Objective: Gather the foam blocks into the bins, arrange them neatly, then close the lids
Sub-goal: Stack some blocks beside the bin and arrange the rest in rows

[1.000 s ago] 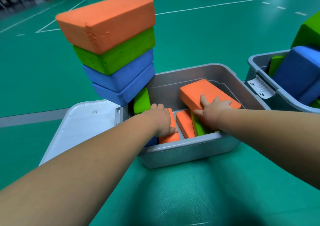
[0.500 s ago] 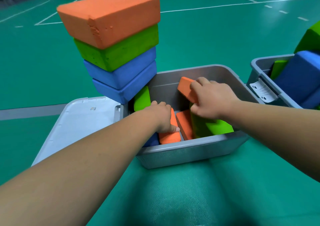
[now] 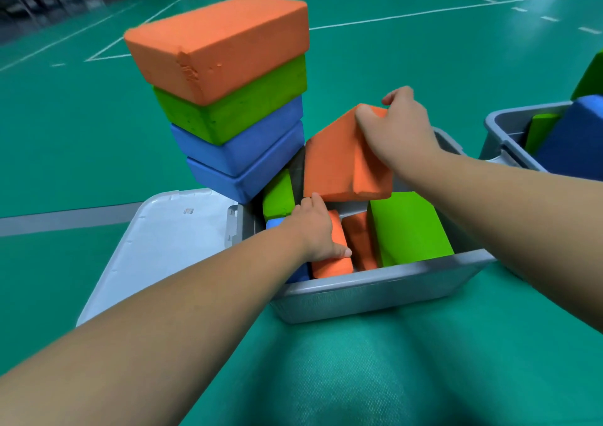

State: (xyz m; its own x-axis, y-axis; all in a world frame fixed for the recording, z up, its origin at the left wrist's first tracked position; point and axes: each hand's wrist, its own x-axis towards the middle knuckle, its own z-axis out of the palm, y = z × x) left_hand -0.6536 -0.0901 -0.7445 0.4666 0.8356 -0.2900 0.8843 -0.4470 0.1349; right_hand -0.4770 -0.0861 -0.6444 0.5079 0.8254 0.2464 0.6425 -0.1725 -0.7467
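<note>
The right hand (image 3: 401, 131) is clamped on the top corner of an orange block (image 3: 339, 161), held tilted above the middle of the bin (image 3: 375, 288). The left hand (image 3: 316, 233), below it, grips an upright block (image 3: 332, 252) standing at the bin's near wall. A green block (image 3: 408, 226) stands toward the bin's right. To do this well, I judge, turn the lifted block on edge to match the row, lower it into the free space at the bin's far side, and brace the row with the left hand. Mind the stack (image 3: 222, 99) at the bin's far-left corner; it looks easy to knock. The lid (image 3: 163, 239) lies open left of the bin.
</note>
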